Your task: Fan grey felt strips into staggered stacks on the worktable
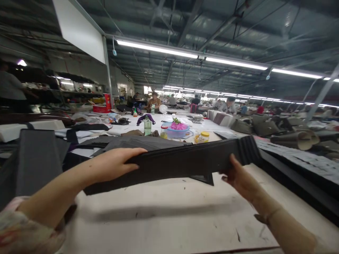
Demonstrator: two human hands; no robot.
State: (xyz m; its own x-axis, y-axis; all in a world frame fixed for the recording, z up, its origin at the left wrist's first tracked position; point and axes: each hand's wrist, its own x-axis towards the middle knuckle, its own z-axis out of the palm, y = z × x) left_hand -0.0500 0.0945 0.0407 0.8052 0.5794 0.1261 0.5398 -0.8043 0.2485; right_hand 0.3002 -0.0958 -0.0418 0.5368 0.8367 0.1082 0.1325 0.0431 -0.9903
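A long stack of black fabric panels (182, 160) is held up above the white tabletop (164, 218), and it casts a shadow there. My left hand (116, 163) is closed around the upper edge of the stack toward its left end, thumb in front and fingers over the top. At the right end, my right hand (238, 178) grips the lower edge, its thumb against the front face; its other fingers are partly hidden. The layered ends of the panels (249, 148) fan out a little beyond my right hand.
Behind the stack stand a glass bottle (147, 126), a blue basin (177, 131) with pink contents and a yellow-lidded jar (203, 137). Dark strips (299, 180) line the right edge. An upright dark panel (37, 158) stands left. Several people work farther back.
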